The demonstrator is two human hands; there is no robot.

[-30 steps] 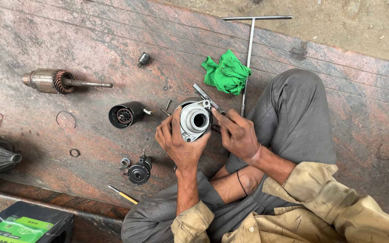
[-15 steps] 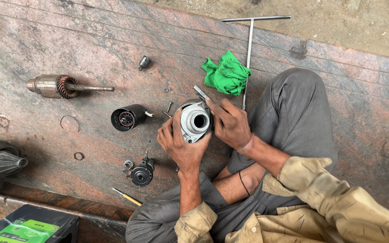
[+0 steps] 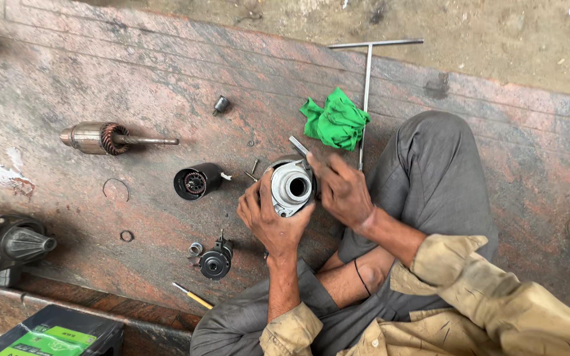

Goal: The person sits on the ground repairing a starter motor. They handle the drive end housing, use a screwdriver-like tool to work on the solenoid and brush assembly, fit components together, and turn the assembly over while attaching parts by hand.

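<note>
I sit on a reddish stone floor. My left hand [image 3: 268, 221] grips a round silver metal motor housing [image 3: 291, 187] from below, its open bore facing up. My right hand [image 3: 339, 188] rests against the housing's right side and pinches a small flat metal tool [image 3: 298, 145] that sticks up past the top edge. A black cylindrical casing [image 3: 196, 181] with copper windings inside lies just left of the housing. An armature [image 3: 103, 138] with a shaft lies farther left.
A green rag [image 3: 336, 120] and a T-handle wrench [image 3: 367, 72] lie above my right hand. A small geared part [image 3: 216, 260], loose rings, a yellow-handled screwdriver [image 3: 192, 296], a socket [image 3: 220, 105], a starter motor [image 3: 4, 247] at left and a black-and-green box [image 3: 54, 336] surround me.
The view has shifted slightly; both hands stay on the housing, with my right hand's fingers adjusting the small tool at its top edge.
</note>
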